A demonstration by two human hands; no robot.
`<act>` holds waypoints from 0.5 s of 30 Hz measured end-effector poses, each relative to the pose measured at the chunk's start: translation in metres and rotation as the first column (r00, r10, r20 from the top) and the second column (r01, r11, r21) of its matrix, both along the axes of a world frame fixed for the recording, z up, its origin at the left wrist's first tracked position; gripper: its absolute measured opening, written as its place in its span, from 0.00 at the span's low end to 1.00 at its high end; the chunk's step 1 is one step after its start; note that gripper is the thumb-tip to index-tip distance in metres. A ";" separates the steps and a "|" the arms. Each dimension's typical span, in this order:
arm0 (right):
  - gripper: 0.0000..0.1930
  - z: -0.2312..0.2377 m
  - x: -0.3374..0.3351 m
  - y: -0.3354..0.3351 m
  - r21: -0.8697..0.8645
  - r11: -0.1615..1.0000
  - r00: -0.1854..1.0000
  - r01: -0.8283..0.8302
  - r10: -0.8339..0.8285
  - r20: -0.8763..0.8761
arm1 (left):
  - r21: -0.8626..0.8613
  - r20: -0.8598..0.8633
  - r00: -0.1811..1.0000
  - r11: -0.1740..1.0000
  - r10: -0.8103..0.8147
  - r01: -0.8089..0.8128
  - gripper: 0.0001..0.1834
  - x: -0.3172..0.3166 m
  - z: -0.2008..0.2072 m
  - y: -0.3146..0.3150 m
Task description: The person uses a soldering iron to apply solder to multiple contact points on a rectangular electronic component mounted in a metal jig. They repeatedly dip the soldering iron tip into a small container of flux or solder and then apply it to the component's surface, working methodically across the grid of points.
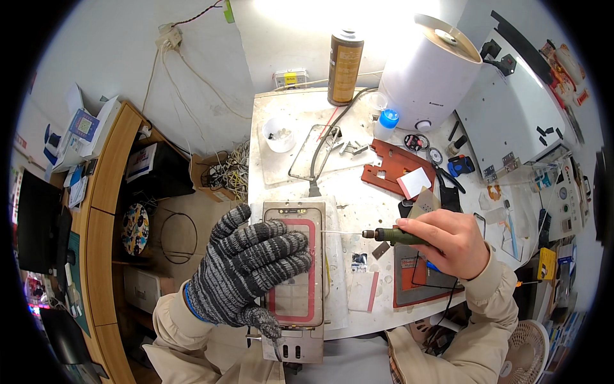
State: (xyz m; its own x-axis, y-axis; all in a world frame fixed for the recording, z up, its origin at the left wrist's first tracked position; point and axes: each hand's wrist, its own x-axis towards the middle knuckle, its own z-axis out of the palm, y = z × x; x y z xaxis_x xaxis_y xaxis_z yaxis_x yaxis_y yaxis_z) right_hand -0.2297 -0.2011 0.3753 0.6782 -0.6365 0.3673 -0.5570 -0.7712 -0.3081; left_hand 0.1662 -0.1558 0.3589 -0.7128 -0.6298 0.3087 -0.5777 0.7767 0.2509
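My left hand (249,272), in a grey-and-black striped knit glove, lies with its fingers stretched over a phone-sized panel (293,306) with a pink-red border. The panel sits on a metal fixture (311,350) at the table's front. Much of the panel's left side is hidden under the glove. My bare right hand (448,243) is closed round a dark green pen-like rotary tool (396,235). From the tool's dark tip a thin rod (342,232) points left, toward the panel's upper right edge. Whether the rod touches the panel, I cannot tell.
Behind the fixture lie a thin phone frame (295,161) and a cable plug (314,189). A spray can (345,67), blue-capped bottle (386,123) and white humidifier (425,77) stand farther back. A reddish-brown tray (390,163) and pliers (451,179) lie right of centre.
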 end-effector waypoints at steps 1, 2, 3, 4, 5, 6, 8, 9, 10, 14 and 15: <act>0.30 0.000 0.000 0.000 0.000 1.000 1.000 -0.004 0.004 0.003 | 0.007 -0.003 1.000 1.000 0.005 -0.005 0.56 0.000 0.000 0.001; 0.30 0.000 0.000 0.000 -0.001 1.000 1.000 -0.004 0.004 0.003 | 0.007 -0.003 1.000 1.000 0.002 -0.002 0.57 0.000 -0.001 0.000; 0.30 0.000 0.000 0.001 0.004 1.000 1.000 0.007 -0.007 0.012 | 0.007 -0.003 1.000 1.000 -0.002 0.002 0.57 0.000 -0.001 0.000; 0.30 0.000 0.000 0.001 0.009 1.000 1.000 0.017 -0.018 0.020 | 0.008 -0.003 1.000 1.000 -0.005 0.005 0.57 0.000 -0.002 -0.001; 0.30 0.001 0.000 0.002 0.013 1.000 0.999 0.026 -0.026 0.031 | -0.001 -0.009 1.000 1.000 -0.006 0.006 0.57 0.000 -0.001 -0.001; 0.30 0.003 0.000 0.002 0.015 0.999 0.999 0.035 -0.035 0.024 | -0.009 -0.016 1.000 1.000 -0.007 0.007 0.57 0.000 -0.001 -0.002; 0.30 0.006 0.001 0.003 0.017 0.999 0.999 0.051 -0.051 0.011 | -0.020 -0.021 1.000 1.000 -0.003 0.002 0.57 -0.001 0.001 -0.001; 0.30 0.008 0.001 0.002 -0.011 0.998 0.999 0.054 -0.054 0.002 | -0.022 -0.020 1.000 1.000 0.003 -0.004 0.57 -0.002 0.002 -0.001; 0.30 0.010 0.003 0.001 -0.040 0.998 0.998 0.058 -0.058 -0.007 | -0.024 -0.019 1.000 1.000 0.010 -0.010 0.57 -0.003 0.003 -0.001; 0.29 0.020 0.005 -0.005 -0.161 0.985 0.997 0.061 -0.067 -0.033 | -0.007 -0.048 0.999 1.000 0.002 -0.002 0.56 -0.003 0.000 -0.002; 0.29 0.022 0.005 -0.005 -0.167 0.984 0.996 0.064 -0.072 -0.043 | -0.009 -0.052 0.999 1.000 0.001 -0.001 0.56 -0.002 -0.001 -0.002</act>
State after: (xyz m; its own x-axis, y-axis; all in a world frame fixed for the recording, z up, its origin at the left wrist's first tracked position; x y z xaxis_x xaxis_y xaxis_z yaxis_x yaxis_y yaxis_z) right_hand -0.2242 -0.2057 0.3978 0.6552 -0.6150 0.4387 -0.6210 -0.7692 -0.1507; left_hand 0.1638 -0.1580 0.3577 -0.6950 -0.6277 0.3506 -0.5649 0.7784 0.2737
